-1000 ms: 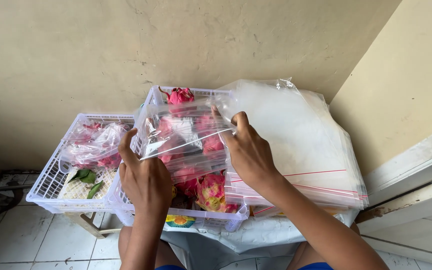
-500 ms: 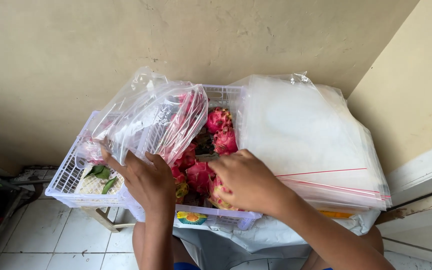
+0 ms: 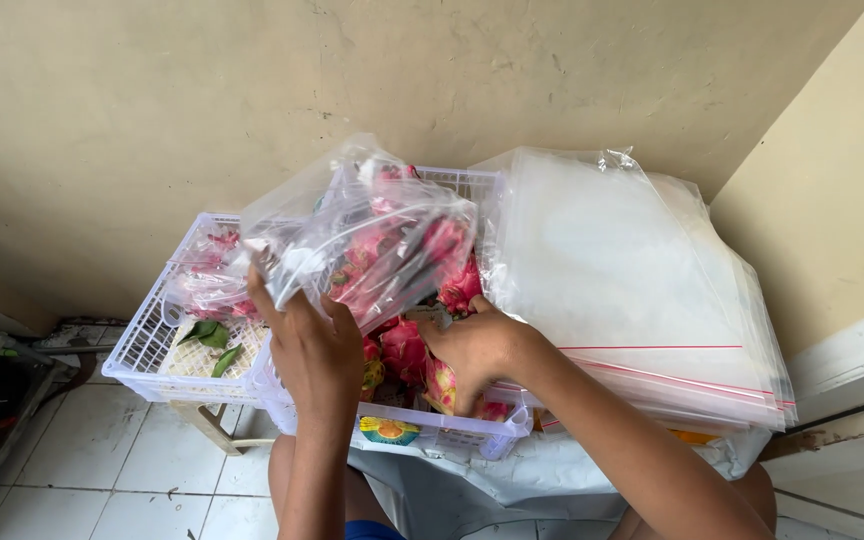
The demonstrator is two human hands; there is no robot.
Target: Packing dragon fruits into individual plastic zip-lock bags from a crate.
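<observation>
My left hand holds up a clear plastic bag by its lower edge, above a white basket full of pink dragon fruits. My right hand reaches into that basket and closes on a dragon fruit near its front. The raised bag hides part of the fruit pile behind it.
A second white basket at the left holds bagged fruit and green leaves. A thick stack of clear zip bags with red seal lines lies at the right. A beige wall rises behind; white floor tiles lie below left.
The bag has shifted right in my left hand, from over the left basket to above the fruit. My right hand stays low in the fruit basket.
</observation>
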